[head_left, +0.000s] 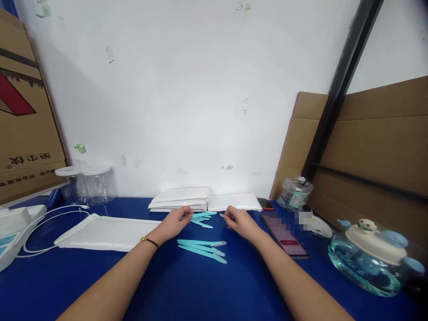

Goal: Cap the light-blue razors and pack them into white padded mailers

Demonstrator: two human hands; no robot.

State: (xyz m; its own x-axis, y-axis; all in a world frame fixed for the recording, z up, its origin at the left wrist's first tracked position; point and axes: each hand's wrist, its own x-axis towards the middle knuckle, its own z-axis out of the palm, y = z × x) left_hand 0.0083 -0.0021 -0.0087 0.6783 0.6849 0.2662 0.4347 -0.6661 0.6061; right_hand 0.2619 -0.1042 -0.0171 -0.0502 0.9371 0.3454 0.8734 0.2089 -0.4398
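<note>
Near the middle of the blue table, my left hand (176,222) has its fingers pinched at the handle ends of several turquoise eyebrow razors (203,219), which fan out to the right. Which of them it grips and which merely lie beside it is hard to see. Across from it, my right hand (237,218) is closed on a small clear blade cap (222,216), apart from the razors. Closer to me, three more turquoise razors (200,249) lie side by side, tips to the right; their tips look covered in clear plastic.
White packets (180,198) are stacked against the wall, with another white packet (234,202) beside them. A white padded envelope (107,232) lies left. To the right are a phone (284,236) and a glass teapot-shaped bottle (371,263). Clear jars (98,187) stand back left.
</note>
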